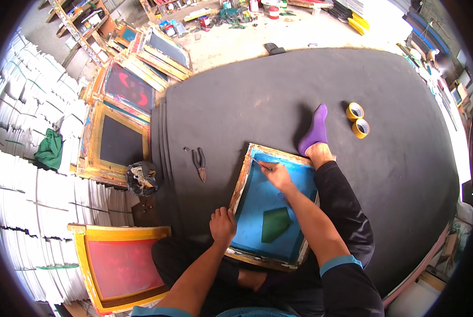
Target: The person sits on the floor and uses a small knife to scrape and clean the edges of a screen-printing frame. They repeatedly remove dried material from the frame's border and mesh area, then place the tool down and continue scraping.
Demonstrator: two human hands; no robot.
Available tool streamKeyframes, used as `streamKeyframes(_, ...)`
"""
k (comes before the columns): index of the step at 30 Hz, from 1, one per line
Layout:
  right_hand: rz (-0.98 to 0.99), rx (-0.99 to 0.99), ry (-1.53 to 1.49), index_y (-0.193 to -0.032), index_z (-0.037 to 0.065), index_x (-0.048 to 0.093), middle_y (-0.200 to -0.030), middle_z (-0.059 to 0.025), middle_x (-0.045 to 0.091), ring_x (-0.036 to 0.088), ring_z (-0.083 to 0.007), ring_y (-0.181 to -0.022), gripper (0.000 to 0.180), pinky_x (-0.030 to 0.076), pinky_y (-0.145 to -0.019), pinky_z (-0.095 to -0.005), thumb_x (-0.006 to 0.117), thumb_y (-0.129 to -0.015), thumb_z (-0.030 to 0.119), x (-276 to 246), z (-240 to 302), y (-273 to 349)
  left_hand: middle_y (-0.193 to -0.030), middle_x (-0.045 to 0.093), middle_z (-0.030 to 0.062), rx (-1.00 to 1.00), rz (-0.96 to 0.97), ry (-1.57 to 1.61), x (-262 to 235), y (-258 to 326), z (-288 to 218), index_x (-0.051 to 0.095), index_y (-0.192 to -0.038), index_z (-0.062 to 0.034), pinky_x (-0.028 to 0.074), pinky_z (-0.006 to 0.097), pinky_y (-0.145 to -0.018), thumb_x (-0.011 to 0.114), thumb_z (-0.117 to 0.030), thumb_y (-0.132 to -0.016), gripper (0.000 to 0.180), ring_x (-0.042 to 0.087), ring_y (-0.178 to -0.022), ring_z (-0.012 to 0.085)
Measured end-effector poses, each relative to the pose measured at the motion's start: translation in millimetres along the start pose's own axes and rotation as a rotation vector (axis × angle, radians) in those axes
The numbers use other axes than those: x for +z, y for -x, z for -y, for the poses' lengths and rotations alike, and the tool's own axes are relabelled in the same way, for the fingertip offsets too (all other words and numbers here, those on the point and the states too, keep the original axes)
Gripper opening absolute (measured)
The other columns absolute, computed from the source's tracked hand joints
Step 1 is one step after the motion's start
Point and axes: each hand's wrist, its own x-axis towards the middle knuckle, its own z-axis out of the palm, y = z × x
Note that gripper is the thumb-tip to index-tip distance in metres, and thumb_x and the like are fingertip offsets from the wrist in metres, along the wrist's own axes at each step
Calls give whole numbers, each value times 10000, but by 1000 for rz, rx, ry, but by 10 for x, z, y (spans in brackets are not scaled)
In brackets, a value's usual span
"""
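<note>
A wooden screen-printing frame (240, 186) with blue mesh rests aslant before me, across my lap and the dark mat. My left hand (223, 226) is closed over its left side rail. Near the far left corner, my right hand (275, 176) pinches a thin tool (254, 159), its tip by the inner edge of the wood; the tool's exact kind is too small to make out. A dark green piece of cloth or sheet (275, 224) lies on the mesh below my right forearm. Pliers with dark handles (199, 164) lie on the mat left of the frame.
Two yellow tape rolls (358, 120) sit right of my purple-socked foot (313, 128) on the mat (395, 185). More screen frames (119, 138) lean along the left, beside a black plastic bag (142, 178) and white paper stacks (51, 198). A red-meshed frame (122, 267) stands near my left knee.
</note>
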Motion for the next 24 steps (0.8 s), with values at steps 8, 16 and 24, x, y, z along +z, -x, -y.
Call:
streamKeyframes(8, 271, 547, -697, -1300, 176, 728, -974, -112, 732, 660, -224, -795, 339, 551, -717, -358, 640, -996, 296, -80, 19, -192, -940, 623, 130, 6, -31, 56, 16, -10, 27, 562, -951, -92, 513, 510, -703, 518, -323, -1043, 252, 625, -869, 364)
streamKeyframes(16, -129, -63, 438, -1285, 322, 712, -919, -213, 746, 742, -397, -877, 331, 602, -797, -525, 632, -965, 287, 108, 312, 432, -952, 633, 150, -34, -18, 106, -21, 33, 20, 574, -960, -78, 516, 528, -729, 521, -320, -1042, 261, 629, -884, 383)
streamKeyframes(24, -102, -38, 691, -1352, 314, 653, -937, -184, 719, 739, -408, -831, 390, 601, -726, -531, 598, -976, 227, 106, 577, 495, -1002, 639, 124, -76, 38, 107, -33, 7, 11, 588, -990, -91, 513, 525, -775, 502, -353, -1052, 282, 624, -944, 362)
